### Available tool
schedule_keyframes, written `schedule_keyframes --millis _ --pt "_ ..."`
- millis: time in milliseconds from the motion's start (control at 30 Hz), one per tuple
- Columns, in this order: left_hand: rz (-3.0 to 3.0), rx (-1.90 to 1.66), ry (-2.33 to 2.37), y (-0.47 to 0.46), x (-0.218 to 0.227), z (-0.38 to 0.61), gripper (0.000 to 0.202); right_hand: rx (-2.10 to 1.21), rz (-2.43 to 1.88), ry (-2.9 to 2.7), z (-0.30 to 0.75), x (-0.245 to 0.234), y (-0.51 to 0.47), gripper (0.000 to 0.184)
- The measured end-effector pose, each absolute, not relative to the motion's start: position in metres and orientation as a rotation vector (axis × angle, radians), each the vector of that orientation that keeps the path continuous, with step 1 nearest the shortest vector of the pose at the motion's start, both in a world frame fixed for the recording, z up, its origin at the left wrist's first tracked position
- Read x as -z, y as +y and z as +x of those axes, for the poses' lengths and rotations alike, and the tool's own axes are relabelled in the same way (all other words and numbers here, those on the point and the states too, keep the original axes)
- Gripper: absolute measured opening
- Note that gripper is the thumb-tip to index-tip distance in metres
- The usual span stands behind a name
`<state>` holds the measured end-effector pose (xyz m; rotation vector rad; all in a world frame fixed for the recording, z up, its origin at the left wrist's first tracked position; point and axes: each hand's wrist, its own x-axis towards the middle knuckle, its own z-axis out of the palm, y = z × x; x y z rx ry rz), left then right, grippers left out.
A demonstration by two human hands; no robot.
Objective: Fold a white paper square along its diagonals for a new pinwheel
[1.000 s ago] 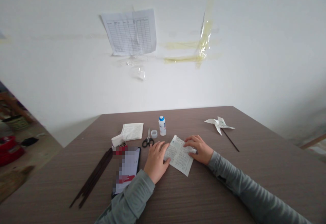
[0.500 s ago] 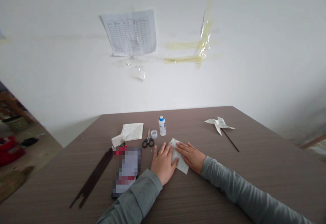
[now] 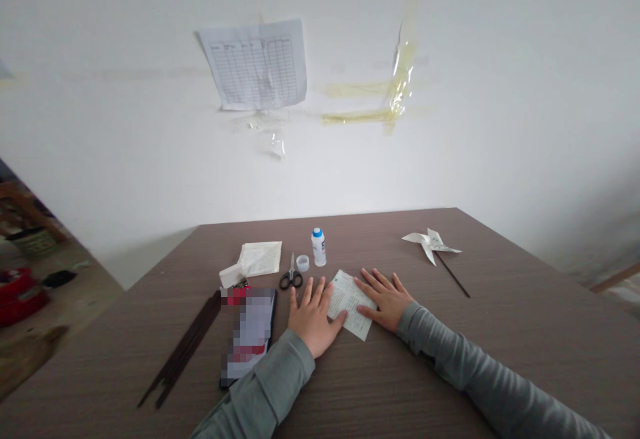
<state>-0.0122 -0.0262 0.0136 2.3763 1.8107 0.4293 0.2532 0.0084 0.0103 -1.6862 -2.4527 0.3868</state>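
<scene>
A square of printed paper [image 3: 350, 304] lies on the brown wood-grain table [image 3: 380, 379], turned at an angle. My left hand [image 3: 315, 316] rests flat with spread fingers, its thumb on the paper's left edge. My right hand [image 3: 386, 299] lies flat on the paper's right corner, fingers spread. Neither hand grips anything. Just beyond my left fingertips are black-handled scissors [image 3: 291, 278], a small clear ring [image 3: 303, 263] and a white glue bottle with a blue cap [image 3: 319, 247].
A paper pinwheel on a dark stick [image 3: 430, 243] lies at the table's far right. To the left are a folded white packet [image 3: 259, 258], a pixelated phone-like object [image 3: 249, 336] and several dark sticks [image 3: 183, 349]. The table's far edge meets a white wall.
My hands have spread apart and lie flatter, with fingers fanned out. The paper is smaller than in the oldest frame, now folded, and sits a little further from me.
</scene>
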Motion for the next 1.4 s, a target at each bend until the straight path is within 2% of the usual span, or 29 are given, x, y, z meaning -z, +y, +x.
schedule_keyframes --millis 133,933,1267,1400 --pt "2.413 -0.485 1.821 -0.026 -0.011 -0.015 0.062 -0.373 -1.814 -2.424 0.265 -0.012 0.014 0.082" --pt "2.333 -0.255 1.942 -0.030 -0.033 -0.021 0.073 -0.312 -1.789 -2.438 0.262 -0.001 0.015 0.083" --pt "2.326 -0.170 1.980 -0.034 -0.048 -0.015 0.068 -0.362 -1.768 -2.458 0.257 -0.016 0.011 0.082" --pt "2.310 -0.182 2.015 -0.031 -0.049 -0.016 0.066 -0.356 -1.783 -2.490 0.257 -0.019 0.011 0.076"
